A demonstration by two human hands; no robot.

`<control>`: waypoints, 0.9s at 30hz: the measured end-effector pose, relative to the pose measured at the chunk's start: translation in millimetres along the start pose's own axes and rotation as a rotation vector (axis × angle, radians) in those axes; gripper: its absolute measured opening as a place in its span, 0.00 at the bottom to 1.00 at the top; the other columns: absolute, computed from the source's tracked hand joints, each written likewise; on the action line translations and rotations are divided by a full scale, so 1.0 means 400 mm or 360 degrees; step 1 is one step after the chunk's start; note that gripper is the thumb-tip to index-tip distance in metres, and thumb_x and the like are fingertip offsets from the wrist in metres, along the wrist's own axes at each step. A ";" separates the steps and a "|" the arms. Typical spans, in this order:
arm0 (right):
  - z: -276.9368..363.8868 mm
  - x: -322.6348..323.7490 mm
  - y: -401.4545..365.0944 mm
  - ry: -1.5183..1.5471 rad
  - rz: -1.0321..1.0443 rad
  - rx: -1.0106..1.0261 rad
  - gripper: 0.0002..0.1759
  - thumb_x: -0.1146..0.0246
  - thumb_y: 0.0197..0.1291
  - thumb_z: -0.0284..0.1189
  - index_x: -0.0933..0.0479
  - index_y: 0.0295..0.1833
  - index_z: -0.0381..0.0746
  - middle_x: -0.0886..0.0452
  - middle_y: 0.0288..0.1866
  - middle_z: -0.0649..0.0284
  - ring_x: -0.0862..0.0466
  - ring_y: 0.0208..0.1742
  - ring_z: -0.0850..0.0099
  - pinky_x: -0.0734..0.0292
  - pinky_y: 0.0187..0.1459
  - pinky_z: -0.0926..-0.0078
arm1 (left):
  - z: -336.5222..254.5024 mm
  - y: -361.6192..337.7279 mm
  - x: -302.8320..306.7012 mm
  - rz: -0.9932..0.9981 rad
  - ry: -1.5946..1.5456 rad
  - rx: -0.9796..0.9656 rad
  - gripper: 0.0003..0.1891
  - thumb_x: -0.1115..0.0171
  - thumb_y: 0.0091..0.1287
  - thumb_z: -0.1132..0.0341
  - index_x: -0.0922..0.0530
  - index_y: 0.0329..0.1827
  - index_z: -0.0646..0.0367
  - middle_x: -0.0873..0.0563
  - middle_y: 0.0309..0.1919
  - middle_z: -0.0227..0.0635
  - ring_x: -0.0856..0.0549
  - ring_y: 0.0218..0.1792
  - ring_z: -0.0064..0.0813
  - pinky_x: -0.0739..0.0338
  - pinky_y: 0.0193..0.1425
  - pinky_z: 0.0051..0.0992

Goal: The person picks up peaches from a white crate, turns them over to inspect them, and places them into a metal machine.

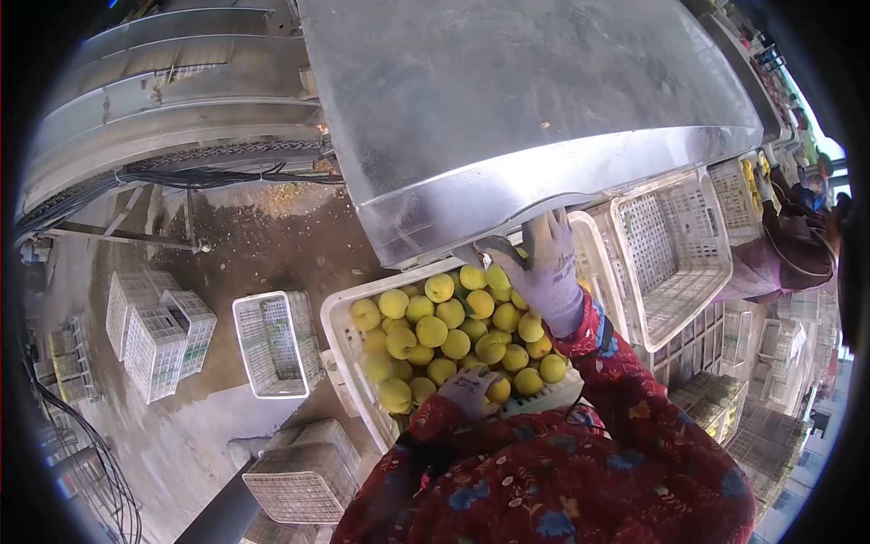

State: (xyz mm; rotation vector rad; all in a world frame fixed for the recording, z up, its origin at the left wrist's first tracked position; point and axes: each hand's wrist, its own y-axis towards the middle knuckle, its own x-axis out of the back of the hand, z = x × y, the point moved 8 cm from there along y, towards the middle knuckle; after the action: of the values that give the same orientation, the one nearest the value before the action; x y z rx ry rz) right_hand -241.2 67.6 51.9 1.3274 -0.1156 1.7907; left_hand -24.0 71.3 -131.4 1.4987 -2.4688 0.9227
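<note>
In front of me a white plastic crate [352, 340] holds many round yellow-green fruits [455, 343] that look like peaches. My left hand [467, 392], in a pale purple glove, rests on the fruits at the crate's near side, fingers apart over them. My right hand [551, 272], gloved the same way with dark fingertips, is raised above the crate's far right corner. Its thumb and fingers are spread against the lower lip of a grey metal cover [544, 100]. Some fruits lie partly hidden beneath that lip and the hand.
White crates [675, 258] line the machine to my right, where another person [784, 249] stands. On the floor at left are a white crate [272, 349] and stacked crates [159, 331]. More crates [304, 471] stand near me. Black cables [227, 175] run along the metal frame.
</note>
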 end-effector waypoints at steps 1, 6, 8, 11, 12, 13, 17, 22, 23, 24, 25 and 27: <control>0.006 0.015 -0.038 0.0087 -0.0161 0.0211 0.26 0.28 0.54 0.34 0.25 0.57 0.36 0.21 0.53 0.50 0.21 0.50 0.50 0.24 0.50 0.54 | 0.008 0.000 -0.054 0.0193 0.0136 -0.0002 0.32 0.36 0.66 0.49 0.29 0.72 0.48 0.31 0.71 0.48 0.25 0.67 0.53 0.29 0.71 0.47; -0.067 -0.263 -0.319 -0.0210 0.1253 0.0196 0.30 0.32 0.57 0.29 0.30 0.66 0.40 0.24 0.62 0.51 0.16 0.45 0.56 0.20 0.43 0.61 | 0.054 0.000 -0.139 0.0600 0.0406 -0.0150 0.31 0.36 0.64 0.52 0.29 0.71 0.46 0.35 0.75 0.51 0.28 0.70 0.55 0.29 0.72 0.48; -0.092 -0.380 -0.395 -0.0416 0.1473 0.0390 0.35 0.33 0.59 0.31 0.34 0.72 0.43 0.26 0.67 0.51 0.15 0.47 0.57 0.18 0.45 0.61 | 0.062 -0.015 -0.149 0.0614 0.0471 -0.0208 0.32 0.36 0.64 0.53 0.29 0.71 0.48 0.34 0.74 0.52 0.29 0.71 0.54 0.30 0.72 0.48; -0.109 -0.413 -0.371 -0.0290 0.1623 0.0181 0.35 0.36 0.60 0.32 0.35 0.73 0.42 0.27 0.66 0.52 0.14 0.48 0.58 0.18 0.46 0.63 | 0.059 -0.047 -0.109 0.0310 0.0440 -0.0277 0.32 0.34 0.64 0.54 0.30 0.71 0.51 0.30 0.71 0.55 0.25 0.68 0.56 0.27 0.70 0.49; -0.110 -0.404 -0.368 -0.0242 0.1629 0.0029 0.33 0.36 0.58 0.31 0.34 0.71 0.41 0.26 0.65 0.53 0.14 0.49 0.59 0.18 0.46 0.64 | 0.057 -0.068 -0.054 0.0079 0.0162 -0.0148 0.32 0.32 0.63 0.57 0.31 0.71 0.53 0.28 0.68 0.52 0.23 0.66 0.53 0.25 0.68 0.46; -0.111 -0.348 -0.341 0.0005 0.1497 -0.0351 0.35 0.31 0.56 0.30 0.32 0.71 0.42 0.24 0.65 0.53 0.14 0.50 0.58 0.18 0.50 0.63 | 0.049 -0.101 0.019 -0.0156 -0.0112 -0.0026 0.33 0.31 0.63 0.61 0.31 0.71 0.56 0.26 0.66 0.50 0.22 0.64 0.50 0.23 0.66 0.43; -0.066 -0.229 -0.313 0.1478 0.1097 -0.0922 0.39 0.23 0.52 0.38 0.27 0.69 0.40 0.20 0.63 0.52 0.19 0.61 0.61 0.24 0.63 0.64 | 0.147 -0.150 0.121 -0.0992 -0.1537 -0.0070 0.34 0.29 0.63 0.70 0.33 0.71 0.61 0.21 0.60 0.42 0.18 0.59 0.37 0.17 0.59 0.32; 0.045 -0.067 -0.243 0.1074 0.0736 -0.0382 0.41 0.20 0.50 0.34 0.29 0.68 0.39 0.23 0.65 0.55 0.21 0.63 0.61 0.25 0.63 0.63 | 0.056 -0.140 0.235 -0.1188 -0.1943 -0.0277 0.33 0.31 0.63 0.75 0.34 0.71 0.63 0.21 0.59 0.41 0.18 0.58 0.32 0.16 0.58 0.32; 0.054 -0.053 -0.239 0.0977 0.0680 -0.0369 0.41 0.20 0.50 0.34 0.30 0.68 0.38 0.24 0.64 0.55 0.20 0.62 0.62 0.24 0.62 0.64 | 0.043 -0.143 0.248 -0.1188 -0.2011 -0.0259 0.32 0.31 0.63 0.77 0.34 0.71 0.63 0.22 0.59 0.40 0.18 0.58 0.31 0.16 0.58 0.31; 0.061 -0.037 -0.235 0.0879 0.0622 -0.0357 0.41 0.20 0.50 0.34 0.30 0.68 0.38 0.24 0.64 0.55 0.19 0.61 0.62 0.23 0.61 0.64 | 0.036 -0.142 0.257 -0.1185 -0.2079 -0.0239 0.32 0.32 0.63 0.78 0.34 0.70 0.63 0.22 0.59 0.38 0.19 0.57 0.30 0.16 0.57 0.30; 0.060 -0.030 -0.236 0.1101 0.0656 -0.0498 0.41 0.20 0.49 0.33 0.31 0.68 0.38 0.24 0.63 0.55 0.18 0.59 0.63 0.22 0.59 0.64 | 0.030 -0.139 0.263 -0.1193 -0.2159 -0.0307 0.31 0.33 0.64 0.79 0.34 0.71 0.62 0.22 0.59 0.38 0.18 0.56 0.29 0.15 0.56 0.29; 0.062 -0.031 -0.242 0.1557 0.0727 -0.0779 0.42 0.19 0.49 0.33 0.32 0.67 0.38 0.23 0.60 0.54 0.17 0.55 0.65 0.20 0.55 0.64 | 0.014 -0.141 0.290 -0.1266 -0.2256 -0.0364 0.31 0.34 0.64 0.79 0.34 0.71 0.62 0.22 0.59 0.39 0.17 0.54 0.30 0.15 0.56 0.29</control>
State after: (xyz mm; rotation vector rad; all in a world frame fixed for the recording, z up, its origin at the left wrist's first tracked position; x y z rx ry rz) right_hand -156.5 106.1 13.3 -0.0011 -0.3029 2.3992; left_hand -34.4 -39.6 -66.1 3.2423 -1.7781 -0.8282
